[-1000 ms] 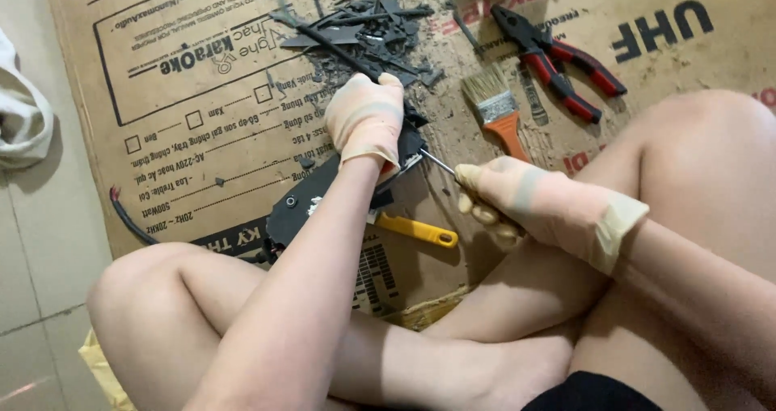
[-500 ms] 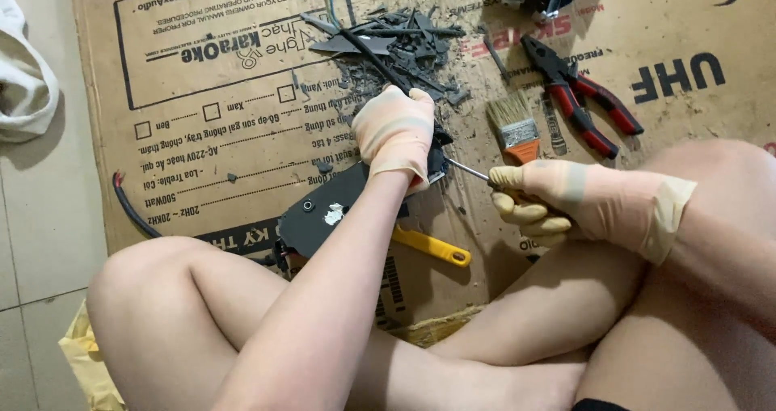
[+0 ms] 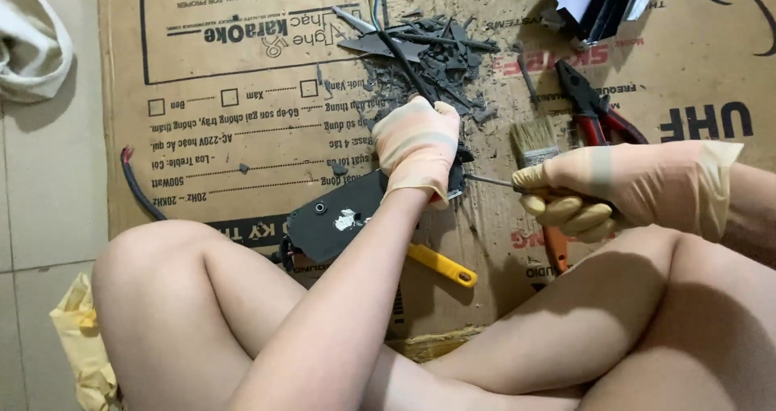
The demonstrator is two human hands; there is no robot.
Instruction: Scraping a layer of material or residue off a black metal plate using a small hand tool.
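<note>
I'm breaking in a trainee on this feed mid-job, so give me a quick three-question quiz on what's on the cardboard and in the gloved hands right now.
1. True or false: the left hand presses down on the black casing.
2. What does the right hand grip? A) the red-handled pliers B) a screwdriver with its thin metal shaft pointing toward the left hand C) the paintbrush
3. Fill in: the yellow-handled tool lies on the ______, just below the black casing.

Key: 1 true. 2 B; the pliers and paintbrush lie loose beyond the right hand. 3 cardboard.
</note>
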